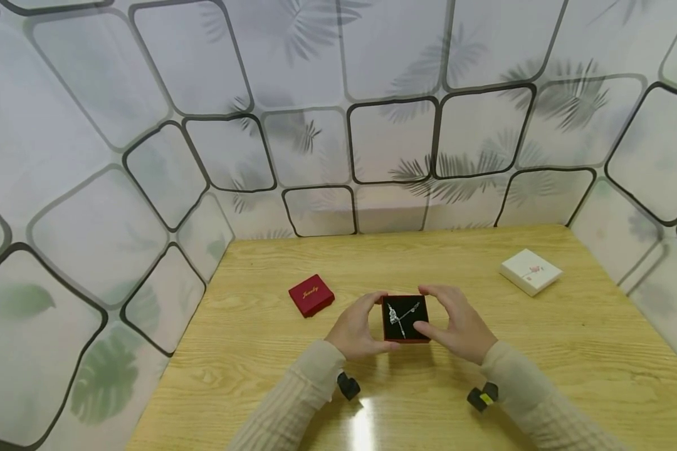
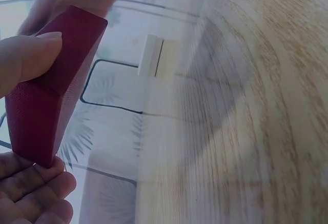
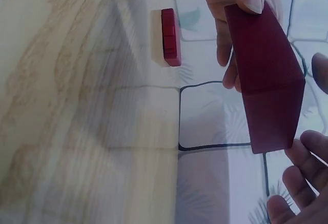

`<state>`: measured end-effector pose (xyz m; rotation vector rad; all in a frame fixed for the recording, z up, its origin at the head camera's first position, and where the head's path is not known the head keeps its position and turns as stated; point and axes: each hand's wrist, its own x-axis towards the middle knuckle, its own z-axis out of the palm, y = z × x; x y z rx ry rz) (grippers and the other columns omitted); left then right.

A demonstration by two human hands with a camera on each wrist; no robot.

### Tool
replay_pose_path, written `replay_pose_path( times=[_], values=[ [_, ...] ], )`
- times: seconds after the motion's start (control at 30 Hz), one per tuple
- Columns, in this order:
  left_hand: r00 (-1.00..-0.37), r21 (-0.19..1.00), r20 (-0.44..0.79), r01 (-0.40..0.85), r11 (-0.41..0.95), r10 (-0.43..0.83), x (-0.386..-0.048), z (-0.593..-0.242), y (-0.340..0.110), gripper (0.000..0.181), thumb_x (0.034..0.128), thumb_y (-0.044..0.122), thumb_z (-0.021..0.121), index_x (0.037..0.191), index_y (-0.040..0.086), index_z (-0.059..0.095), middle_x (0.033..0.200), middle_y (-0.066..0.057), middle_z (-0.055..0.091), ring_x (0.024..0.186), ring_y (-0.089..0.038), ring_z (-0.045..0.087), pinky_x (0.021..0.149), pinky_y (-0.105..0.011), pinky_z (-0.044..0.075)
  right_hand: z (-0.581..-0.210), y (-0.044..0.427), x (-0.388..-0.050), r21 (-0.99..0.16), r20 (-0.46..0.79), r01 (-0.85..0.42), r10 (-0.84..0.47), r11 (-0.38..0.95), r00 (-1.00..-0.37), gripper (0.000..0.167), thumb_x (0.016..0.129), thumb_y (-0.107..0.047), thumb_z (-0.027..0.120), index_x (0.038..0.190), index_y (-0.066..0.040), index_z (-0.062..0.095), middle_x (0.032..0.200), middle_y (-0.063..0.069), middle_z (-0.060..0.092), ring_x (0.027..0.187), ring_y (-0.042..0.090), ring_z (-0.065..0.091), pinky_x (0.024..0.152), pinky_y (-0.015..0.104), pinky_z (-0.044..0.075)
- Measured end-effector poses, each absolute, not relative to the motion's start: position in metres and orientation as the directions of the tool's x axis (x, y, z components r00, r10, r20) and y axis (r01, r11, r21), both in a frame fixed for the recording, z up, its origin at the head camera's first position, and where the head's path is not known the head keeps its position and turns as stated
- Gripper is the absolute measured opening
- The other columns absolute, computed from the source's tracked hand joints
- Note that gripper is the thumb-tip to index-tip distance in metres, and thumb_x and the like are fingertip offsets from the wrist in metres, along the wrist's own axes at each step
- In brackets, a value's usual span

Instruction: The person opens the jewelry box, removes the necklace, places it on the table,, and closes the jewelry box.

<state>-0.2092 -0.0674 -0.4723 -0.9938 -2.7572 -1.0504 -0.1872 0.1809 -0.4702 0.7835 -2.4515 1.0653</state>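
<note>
A small dark-red jewelry box [image 1: 407, 341] is held up between both hands, its black insert [image 1: 397, 318] facing the head camera. A silver necklace [image 1: 395, 316] lies on that insert. My left hand [image 1: 356, 329] grips the box's left side, with its thumb [image 2: 38, 55] pressed on the near wall and its fingers at the far edge. At the right side, my right hand [image 1: 458, 326] has fingertips [image 3: 302, 155] on the far corner. Its thumb reaches over the insert; whether it touches the necklace cannot be told.
The matching red lid [image 1: 311, 295], with gold lettering, rests on the wooden table [image 1: 248, 351] to the left. A white box [image 1: 531, 272] with a pink flower print sits at the back right. Patterned cloth walls [image 1: 392, 144] stand behind and at both sides.
</note>
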Motion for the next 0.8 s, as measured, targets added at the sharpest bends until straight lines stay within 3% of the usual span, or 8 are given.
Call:
replay_pose_path(
  times=[0.3,0.53,0.8],
  values=[
    [-0.778,0.560,0.263,0.604,0.567,0.570,-0.209,-0.472,-0.067,0.094,0.0713,0.044,0.084,0.146,0.014,0.035,0.137,0.000,0.049,0.125,-0.016,0.048,0.102,-0.037,0.042,-0.455,0.165,-0.190,-0.400,0.620,-0.687,-0.373,0.606,-0.690,0.040,0.075,-0.026,0.084,0.108,-0.011,0.068,0.105,0.001,0.061,0.101,0.024,0.048,0.082,0.046,0.044],
    [-0.759,0.557,0.305,0.632,0.539,0.575,-0.209,-0.474,-0.064,0.091,0.0716,0.042,0.084,0.144,0.013,0.037,0.134,-0.001,0.050,0.123,-0.016,0.049,0.101,-0.036,0.043,-0.453,0.155,-0.189,-0.330,0.587,-0.688,-0.430,0.646,-0.686,0.028,0.076,-0.035,0.082,0.093,-0.016,0.069,0.095,-0.003,0.060,0.092,0.017,0.049,0.076,0.039,0.048],
    [-0.775,0.562,0.285,0.612,0.556,0.565,-0.208,-0.475,-0.063,0.091,0.0724,0.044,0.083,0.144,0.013,0.036,0.136,-0.001,0.049,0.124,-0.015,0.048,0.102,-0.035,0.043,-0.454,0.150,-0.192,-0.277,0.560,-0.667,-0.448,0.692,-0.697,0.027,0.077,-0.039,0.080,0.089,-0.018,0.067,0.092,-0.004,0.060,0.086,0.015,0.048,0.073,0.035,0.048]
  ],
)
